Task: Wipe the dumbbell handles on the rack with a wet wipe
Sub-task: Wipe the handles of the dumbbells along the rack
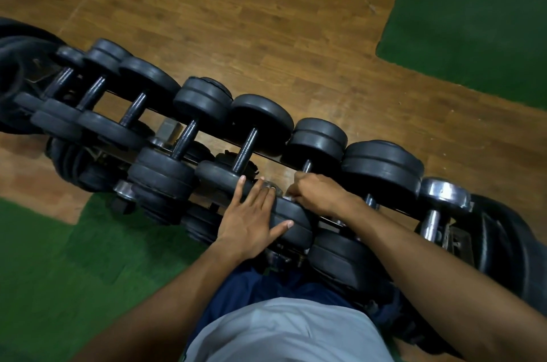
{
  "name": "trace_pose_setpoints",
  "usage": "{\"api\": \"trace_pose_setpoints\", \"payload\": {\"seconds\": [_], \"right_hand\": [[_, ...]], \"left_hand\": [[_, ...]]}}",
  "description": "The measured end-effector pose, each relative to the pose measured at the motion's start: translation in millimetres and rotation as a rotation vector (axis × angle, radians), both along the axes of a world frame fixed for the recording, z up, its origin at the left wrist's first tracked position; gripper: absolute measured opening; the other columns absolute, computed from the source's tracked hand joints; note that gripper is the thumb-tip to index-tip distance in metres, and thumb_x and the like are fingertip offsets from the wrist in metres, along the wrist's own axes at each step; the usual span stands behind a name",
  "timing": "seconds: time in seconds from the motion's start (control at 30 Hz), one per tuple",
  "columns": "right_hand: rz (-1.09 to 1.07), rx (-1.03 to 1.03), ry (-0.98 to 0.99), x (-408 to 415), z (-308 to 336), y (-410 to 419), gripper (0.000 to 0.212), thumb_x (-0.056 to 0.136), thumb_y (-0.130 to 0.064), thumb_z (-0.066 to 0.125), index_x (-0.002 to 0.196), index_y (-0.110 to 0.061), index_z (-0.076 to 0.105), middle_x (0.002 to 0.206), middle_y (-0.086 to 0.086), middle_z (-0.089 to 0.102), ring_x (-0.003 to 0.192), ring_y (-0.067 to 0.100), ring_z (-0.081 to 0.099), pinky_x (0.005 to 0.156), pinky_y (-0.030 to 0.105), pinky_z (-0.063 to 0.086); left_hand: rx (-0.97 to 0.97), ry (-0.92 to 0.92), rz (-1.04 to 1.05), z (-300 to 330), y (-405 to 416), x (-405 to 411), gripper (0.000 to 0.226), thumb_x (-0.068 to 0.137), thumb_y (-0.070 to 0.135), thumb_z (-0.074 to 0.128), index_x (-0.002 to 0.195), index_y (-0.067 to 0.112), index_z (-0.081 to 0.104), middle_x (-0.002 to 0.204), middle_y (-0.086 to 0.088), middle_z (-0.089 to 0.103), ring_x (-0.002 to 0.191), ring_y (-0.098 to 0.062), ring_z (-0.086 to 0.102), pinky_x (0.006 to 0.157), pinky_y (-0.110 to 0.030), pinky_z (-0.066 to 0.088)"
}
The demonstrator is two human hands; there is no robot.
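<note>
A row of black dumbbells lies across a dark rack (207, 136) that runs diagonally through the view. My right hand (316, 194) is curled round the handle (307, 166) of one dumbbell near the middle right, and a bit of pale wipe (291, 197) shows at its knuckles. My left hand (254, 219) rests flat with fingers spread on the near weight plate (293, 224) of that same dumbbell. Most of the handle under my right hand is hidden.
More dumbbells fill the rack to the left, such as one with a bare handle (245, 151). A chrome dumbbell (441, 198) sits at the right end. Wooden floor (266, 21) lies beyond the rack, with green mats (473, 21) at the far right and near left.
</note>
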State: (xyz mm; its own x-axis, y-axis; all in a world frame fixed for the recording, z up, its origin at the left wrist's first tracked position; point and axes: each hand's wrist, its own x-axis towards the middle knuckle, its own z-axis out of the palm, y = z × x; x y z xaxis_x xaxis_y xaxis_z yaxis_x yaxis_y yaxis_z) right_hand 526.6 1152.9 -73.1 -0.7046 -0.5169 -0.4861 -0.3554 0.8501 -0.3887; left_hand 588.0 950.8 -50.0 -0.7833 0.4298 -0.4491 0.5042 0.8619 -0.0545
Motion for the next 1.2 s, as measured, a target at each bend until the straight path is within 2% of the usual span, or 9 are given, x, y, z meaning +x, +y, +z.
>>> {"api": "trace_pose_setpoints", "payload": {"seconds": [0.17,0.3,0.37,0.47,0.63,0.8,1.0,1.13,1.2], "right_hand": [[-0.252,0.076,0.281,-4,-5,6,0.024,0.095,-0.024,0.056,0.119,-0.026,0.054,0.105,0.002,0.056,0.081,0.032,0.065,0.059,0.039,0.051],[-0.241,0.074,0.384,-1,-5,13,0.032,0.091,-0.011,0.053,0.117,-0.026,0.043,0.093,0.004,0.047,0.061,0.027,0.044,0.047,0.035,0.037],[-0.139,0.087,0.382,4,-8,15,0.028,0.092,-0.015,0.054,0.116,-0.026,0.047,0.096,0.003,0.044,0.063,0.023,0.04,0.048,0.034,0.035],[-0.077,0.105,0.386,7,-13,18,0.03,0.092,-0.016,0.059,0.12,-0.025,0.054,0.103,0.002,0.046,0.073,0.023,0.052,0.049,0.034,0.039],[-0.282,0.113,0.42,5,-19,19,0.054,0.089,-0.003,0.056,0.14,-0.018,0.047,0.114,0.006,0.051,0.087,0.03,0.06,0.056,0.035,0.04],[-0.737,-0.144,0.27,18,-23,0,0.047,0.094,-0.005,0.048,0.141,-0.014,0.051,0.121,0.011,0.057,0.098,0.033,0.062,0.075,0.038,0.052],[-1.213,-0.507,-0.23,27,-26,-10,0.02,0.091,-0.015,0.055,0.106,-0.023,0.066,0.096,0.001,0.069,0.088,0.02,0.064,0.068,0.032,0.045],[-1.297,-0.515,-0.139,13,-20,-8,0.018,0.09,-0.007,0.049,0.092,-0.022,0.059,0.084,-0.002,0.061,0.078,0.02,0.056,0.062,0.032,0.041],[-1.232,-0.442,-0.076,14,-20,-9,0.025,0.091,-0.008,0.046,0.106,-0.02,0.063,0.099,0.003,0.066,0.088,0.024,0.061,0.067,0.033,0.045]], "left_hand": [[0.0,-0.019,0.001,4,0,1,0.1,0.095,0.078,-0.007,0.164,0.008,0.013,0.171,-0.006,0.02,0.159,-0.019,-0.008,0.122,-0.057,-0.019],[-0.005,-0.016,0.003,3,1,0,0.101,0.095,0.078,-0.008,0.164,0.008,0.014,0.171,-0.006,0.019,0.159,-0.02,-0.009,0.122,-0.057,-0.019],[-0.001,-0.013,0.004,2,1,1,0.101,0.095,0.078,-0.008,0.164,0.008,0.015,0.171,-0.007,0.02,0.159,-0.019,-0.009,0.122,-0.057,-0.02],[0.012,-0.009,0.006,2,1,1,0.101,0.095,0.078,-0.008,0.164,0.008,0.015,0.171,-0.006,0.02,0.159,-0.019,-0.009,0.122,-0.056,-0.019],[0.019,-0.011,0.011,2,0,1,0.1,0.095,0.078,-0.007,0.164,0.009,0.017,0.171,-0.005,0.022,0.159,-0.019,-0.008,0.122,-0.056,-0.018],[0.034,0.002,0.021,1,1,1,0.1,0.096,0.078,-0.005,0.163,0.008,0.022,0.169,-0.006,0.026,0.16,-0.019,-0.003,0.123,-0.056,-0.017],[0.055,0.011,0.037,-2,4,1,0.099,0.097,0.078,-0.002,0.161,0.007,0.026,0.168,-0.007,0.03,0.16,-0.019,0.0,0.123,-0.056,-0.018],[0.047,0.008,0.037,-1,3,1,0.099,0.097,0.078,-0.002,0.161,0.008,0.025,0.169,-0.006,0.028,0.16,-0.019,-0.002,0.123,-0.056,-0.018],[0.047,-0.003,0.04,0,3,1,0.099,0.097,0.078,-0.003,0.162,0.008,0.023,0.169,-0.006,0.026,0.16,-0.019,-0.004,0.123,-0.056,-0.018]]}}
